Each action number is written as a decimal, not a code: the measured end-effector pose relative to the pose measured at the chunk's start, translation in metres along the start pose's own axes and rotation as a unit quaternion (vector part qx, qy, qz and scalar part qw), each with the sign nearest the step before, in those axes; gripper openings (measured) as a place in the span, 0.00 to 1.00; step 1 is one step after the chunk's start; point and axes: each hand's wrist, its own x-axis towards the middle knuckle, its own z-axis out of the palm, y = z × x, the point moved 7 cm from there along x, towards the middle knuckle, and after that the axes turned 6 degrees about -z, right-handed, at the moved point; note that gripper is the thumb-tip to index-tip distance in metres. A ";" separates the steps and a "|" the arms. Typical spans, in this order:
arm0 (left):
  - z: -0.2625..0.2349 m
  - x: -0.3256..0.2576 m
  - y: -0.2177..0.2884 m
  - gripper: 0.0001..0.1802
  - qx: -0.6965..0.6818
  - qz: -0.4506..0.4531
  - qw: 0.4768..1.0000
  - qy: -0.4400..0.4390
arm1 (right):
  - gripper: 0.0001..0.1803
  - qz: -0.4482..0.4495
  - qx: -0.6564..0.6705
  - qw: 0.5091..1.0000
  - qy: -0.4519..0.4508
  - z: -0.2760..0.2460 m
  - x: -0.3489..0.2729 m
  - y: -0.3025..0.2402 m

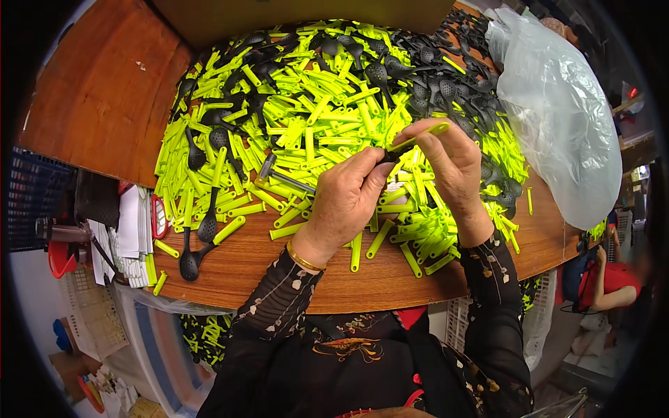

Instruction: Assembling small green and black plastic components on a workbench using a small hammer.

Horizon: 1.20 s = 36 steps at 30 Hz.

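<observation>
My right hand [451, 157] pinches a yellow-green plastic handle [437, 129] between thumb and fingers. Close against it, my left hand [348, 191] is closed on a small black utensil piece [392, 157], mostly hidden by the fingers, so its kind does not show. The handle and the black piece meet between the two hands. A hammer-like tool with a metal head [265, 167] lies on the pile just left of my left hand. Around both hands spreads a heap of loose yellow-green handles [327, 90], mixed with black spoons [377, 75], some of them perforated.
A large translucent plastic bag [557, 118] stands at the right of the wooden table [334, 292]. Cardboard [300, 17] rises at the back. Papers [131, 226] and red-handled scissors [159, 216] sit at the left edge. Another person in red [617, 282] is at far right.
</observation>
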 end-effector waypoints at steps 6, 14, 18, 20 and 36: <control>-0.004 0.000 0.000 0.07 0.000 0.003 1.000 0.006 | 0.09 -0.006 0.013 1.000 0.012 0.004 0.004 -0.003; -0.001 -0.002 0.000 0.07 -0.011 -0.027 1.000 -0.004 | 0.14 0.050 0.040 0.997 -0.044 0.003 0.005 0.010; -0.003 -0.002 0.003 0.12 0.058 -0.001 0.998 0.024 | 0.14 0.074 0.063 0.994 -0.039 0.005 0.003 0.012; -0.002 -0.003 0.006 0.13 0.134 0.040 0.989 0.038 | 0.14 0.096 0.087 0.991 -0.045 0.003 0.000 0.016; 0.022 -0.012 -0.020 0.10 -0.162 -0.088 0.982 -0.051 | 0.13 0.151 0.081 0.985 -0.004 0.010 -0.016 0.038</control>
